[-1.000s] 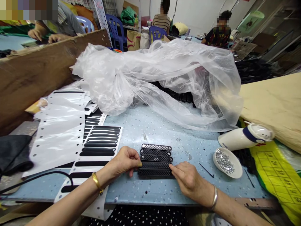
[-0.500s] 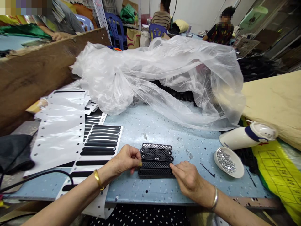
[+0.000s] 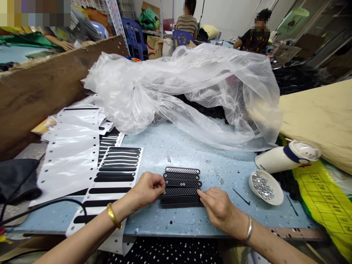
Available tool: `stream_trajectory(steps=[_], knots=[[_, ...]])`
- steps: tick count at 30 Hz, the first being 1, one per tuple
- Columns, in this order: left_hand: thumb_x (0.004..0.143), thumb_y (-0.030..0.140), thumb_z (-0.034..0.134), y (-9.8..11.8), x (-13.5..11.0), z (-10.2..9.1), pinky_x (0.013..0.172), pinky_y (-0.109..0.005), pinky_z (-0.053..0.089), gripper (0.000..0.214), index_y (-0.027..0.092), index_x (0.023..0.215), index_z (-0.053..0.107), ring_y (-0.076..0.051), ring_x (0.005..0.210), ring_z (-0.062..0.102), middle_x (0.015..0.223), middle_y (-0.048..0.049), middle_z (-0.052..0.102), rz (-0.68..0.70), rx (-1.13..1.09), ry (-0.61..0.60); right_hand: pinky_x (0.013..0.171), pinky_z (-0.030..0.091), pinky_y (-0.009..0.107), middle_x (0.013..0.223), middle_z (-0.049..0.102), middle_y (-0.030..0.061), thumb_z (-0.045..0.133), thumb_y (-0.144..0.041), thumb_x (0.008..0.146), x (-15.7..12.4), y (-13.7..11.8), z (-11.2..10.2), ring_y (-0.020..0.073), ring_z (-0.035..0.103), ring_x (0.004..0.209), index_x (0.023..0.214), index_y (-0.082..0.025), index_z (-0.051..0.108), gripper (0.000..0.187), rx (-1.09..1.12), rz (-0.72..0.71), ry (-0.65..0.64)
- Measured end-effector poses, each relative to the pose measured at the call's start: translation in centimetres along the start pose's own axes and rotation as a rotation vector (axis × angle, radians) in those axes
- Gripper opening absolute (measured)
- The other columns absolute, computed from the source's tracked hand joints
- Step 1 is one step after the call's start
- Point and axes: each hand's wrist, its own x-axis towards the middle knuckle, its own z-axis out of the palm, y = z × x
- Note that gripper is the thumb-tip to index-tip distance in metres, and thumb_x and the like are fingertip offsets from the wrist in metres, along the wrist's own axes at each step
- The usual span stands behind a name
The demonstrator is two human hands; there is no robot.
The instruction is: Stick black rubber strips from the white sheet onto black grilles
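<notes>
Several black textured strips (image 3: 183, 177) lie stacked in rows on the table in front of me, the upper ones with small metal washers at their ends. Two loose washers (image 3: 182, 184) rest near the middle of the third strip. At the left end of the fourth strip (image 3: 181, 192), my left hand (image 3: 150, 187) pinches thumb and finger together; whatever sits between them is too small to make out. My right hand (image 3: 217, 205) has its fingers curled together, with the fingertips touching that strip's right end. A white bowl (image 3: 278, 196) of metal washers (image 3: 262, 186) stands to the right.
White sheets carrying black adhesive strips (image 3: 115, 174) spread at left. Crumpled clear plastic (image 3: 181, 77) covers black items behind. A white bottle (image 3: 272, 160) lies beyond the bowl, near a yellow bag (image 3: 316, 183). A wooden board (image 3: 55, 84) borders the left; other people sit farther back.
Both hands stay at the two ends of the fourth strip, with only slight finger movement. The camera view has shifted a little.
</notes>
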Motion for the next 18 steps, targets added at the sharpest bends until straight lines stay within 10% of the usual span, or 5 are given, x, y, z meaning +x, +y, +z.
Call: stream_trajectory(steps=[10,18], knots=[[0.090,0.021,0.046,1.3,0.7,2.9,0.062,-0.030,0.045,0.024,0.018,0.090,0.070,-0.019,0.065,0.060,0.076,-0.0066,0.067,0.501,0.669,0.162,0.051,0.036,0.030,0.062,0.057,0.0044,0.041,-0.012,0.096,4.2,-1.0,0.0,0.0166,0.049,0.055,0.089,-0.013,0.069,0.028,-0.082,0.124,0.065],[0.088,0.013,0.044,1.5,1.1,3.6,0.057,-0.028,0.044,0.025,0.017,0.075,0.065,-0.018,0.059,0.060,0.069,-0.0057,0.065,0.542,0.749,0.164,0.053,0.040,0.025,0.064,0.064,0.0030,0.050,-0.010,0.090,6.5,-0.7,1.1,0.0145,0.057,0.057,0.074,-0.016,0.066,0.024,-0.037,0.180,-0.071]])
